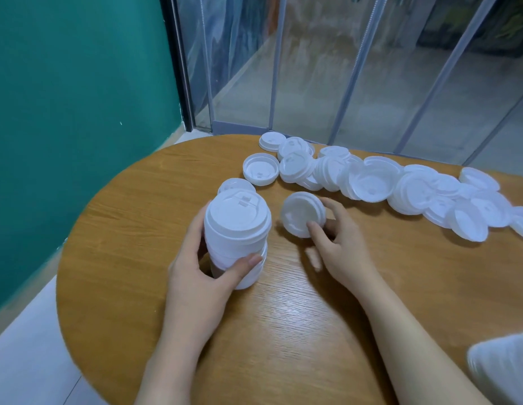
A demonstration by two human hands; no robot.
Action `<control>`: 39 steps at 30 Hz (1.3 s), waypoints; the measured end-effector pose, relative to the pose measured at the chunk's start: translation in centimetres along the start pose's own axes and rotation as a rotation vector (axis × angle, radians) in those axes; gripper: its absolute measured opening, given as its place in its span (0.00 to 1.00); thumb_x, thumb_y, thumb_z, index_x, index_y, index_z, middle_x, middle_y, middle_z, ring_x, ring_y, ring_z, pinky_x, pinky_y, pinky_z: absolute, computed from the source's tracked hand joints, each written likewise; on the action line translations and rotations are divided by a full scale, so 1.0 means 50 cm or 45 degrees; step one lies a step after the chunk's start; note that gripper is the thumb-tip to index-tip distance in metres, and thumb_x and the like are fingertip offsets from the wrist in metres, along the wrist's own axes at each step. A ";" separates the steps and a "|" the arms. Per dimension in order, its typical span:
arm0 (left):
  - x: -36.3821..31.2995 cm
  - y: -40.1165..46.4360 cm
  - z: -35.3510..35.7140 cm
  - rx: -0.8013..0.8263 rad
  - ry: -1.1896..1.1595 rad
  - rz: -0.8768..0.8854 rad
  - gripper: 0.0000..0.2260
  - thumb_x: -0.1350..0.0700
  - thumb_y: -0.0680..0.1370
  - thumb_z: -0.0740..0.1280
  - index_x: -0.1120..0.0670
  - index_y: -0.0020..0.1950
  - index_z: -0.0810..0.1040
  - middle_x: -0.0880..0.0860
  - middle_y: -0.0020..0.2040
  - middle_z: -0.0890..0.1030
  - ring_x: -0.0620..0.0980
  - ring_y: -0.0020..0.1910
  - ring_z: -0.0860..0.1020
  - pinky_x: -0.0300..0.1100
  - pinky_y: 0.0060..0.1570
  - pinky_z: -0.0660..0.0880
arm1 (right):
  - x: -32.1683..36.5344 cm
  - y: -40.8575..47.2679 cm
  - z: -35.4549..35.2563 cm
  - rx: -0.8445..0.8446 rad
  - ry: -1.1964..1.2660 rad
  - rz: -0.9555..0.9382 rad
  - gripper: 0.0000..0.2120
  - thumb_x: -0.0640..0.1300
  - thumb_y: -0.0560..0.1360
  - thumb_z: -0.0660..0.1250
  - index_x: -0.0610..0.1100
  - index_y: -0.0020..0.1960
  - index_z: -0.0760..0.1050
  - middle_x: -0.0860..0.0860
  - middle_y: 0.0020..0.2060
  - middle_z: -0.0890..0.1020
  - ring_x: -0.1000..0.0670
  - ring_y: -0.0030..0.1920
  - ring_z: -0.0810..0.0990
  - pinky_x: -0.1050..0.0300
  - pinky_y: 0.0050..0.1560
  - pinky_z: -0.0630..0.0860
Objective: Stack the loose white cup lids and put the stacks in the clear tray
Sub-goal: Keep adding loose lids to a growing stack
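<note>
Step in hand: stacking, not yet traying. Left hand [204, 267] wrapped round tall stack of white plastic cup lids [235, 241], standing on rounded wooden table [137, 217]. Right hand [335, 244] pinching single white lid [302, 213], tilted on edge just right of stack. Long heap of loose white lids [386, 185] along far edge (plenty left). Clear tray not in view. Next, probably: turn lid flat, align rim, seat on stack.
</note>
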State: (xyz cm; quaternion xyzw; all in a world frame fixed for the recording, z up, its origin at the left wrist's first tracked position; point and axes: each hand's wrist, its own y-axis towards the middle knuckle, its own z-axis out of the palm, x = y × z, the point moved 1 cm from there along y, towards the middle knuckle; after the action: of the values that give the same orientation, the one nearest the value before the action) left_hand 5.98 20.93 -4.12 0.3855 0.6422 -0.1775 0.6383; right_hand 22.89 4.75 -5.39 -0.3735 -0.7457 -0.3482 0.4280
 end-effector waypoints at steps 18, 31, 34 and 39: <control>0.003 0.000 -0.001 0.010 0.000 -0.010 0.39 0.46 0.64 0.80 0.43 0.75 0.73 0.38 0.69 0.79 0.41 0.71 0.75 0.52 0.72 0.72 | -0.017 0.007 -0.001 -0.011 -0.830 0.141 0.39 0.75 0.66 0.69 0.54 0.69 0.74 0.54 0.53 0.71 0.50 0.60 0.71 0.54 0.62 0.63; 0.005 0.001 -0.002 -0.004 0.016 -0.004 0.40 0.47 0.65 0.83 0.42 0.75 0.72 0.35 0.69 0.78 0.37 0.70 0.74 0.38 0.67 0.72 | 0.138 0.005 -0.024 -0.104 -0.190 -0.120 0.21 0.55 0.69 0.79 0.62 0.58 0.76 0.65 0.54 0.81 0.65 0.58 0.77 0.69 0.57 0.71; -0.002 0.001 -0.001 0.001 -0.001 -0.005 0.39 0.48 0.64 0.81 0.42 0.74 0.73 0.34 0.67 0.79 0.36 0.68 0.76 0.30 0.62 0.73 | 0.199 0.002 -0.010 0.056 -0.215 -0.207 0.23 0.61 0.69 0.78 0.59 0.60 0.76 0.64 0.55 0.80 0.67 0.58 0.75 0.75 0.55 0.68; -0.003 0.003 -0.004 0.025 -0.023 -0.032 0.39 0.49 0.65 0.81 0.41 0.75 0.72 0.36 0.68 0.79 0.39 0.69 0.76 0.37 0.64 0.77 | 0.230 0.002 0.021 0.187 -0.369 -0.270 0.28 0.66 0.68 0.70 0.55 0.64 0.76 0.62 0.58 0.78 0.62 0.61 0.73 0.65 0.64 0.68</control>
State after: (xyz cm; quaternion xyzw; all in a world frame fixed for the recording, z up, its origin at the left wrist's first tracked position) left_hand 5.93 21.11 -3.92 0.3820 0.6395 -0.1950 0.6380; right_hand 18.48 8.68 4.55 -0.3068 -0.8581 -0.2786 0.3032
